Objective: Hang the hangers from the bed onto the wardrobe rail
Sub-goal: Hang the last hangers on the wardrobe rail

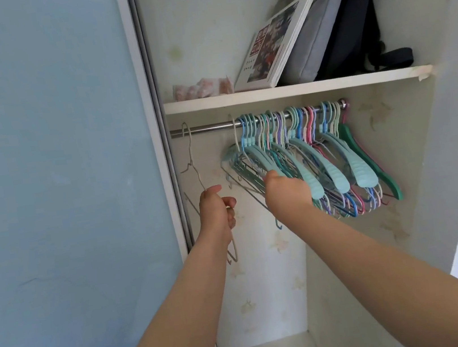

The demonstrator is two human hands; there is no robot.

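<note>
Steel tubing forms the wardrobe rail [209,129], and most of its right half is crowded with a packed bunch of plastic hangers [308,155] in mint, blue, pink and lilac, a dark green hanger [368,158] being outermost on the right. One thin beige wire hanger [191,161] is hooked alone near the rail's left end, and its lower part is pinched by the curled fingers of the left hand [217,207]. The right hand [285,188] is pushed into the left side of the bunch, but whether its fingers are closed on a hanger cannot be told, since they are hidden among the arms. Risk is judged to lie chiefly in tangling: the bunch is skewed toward the back wall, so hooks could be snagged and several dragged off together if one were pulled. The wire hanger could be twisted off the rail by a sideways tug. A tilted book [277,44] and a grey bag [326,19] on the shelf [240,98] above could be disturbed by a raised hand.
</note>
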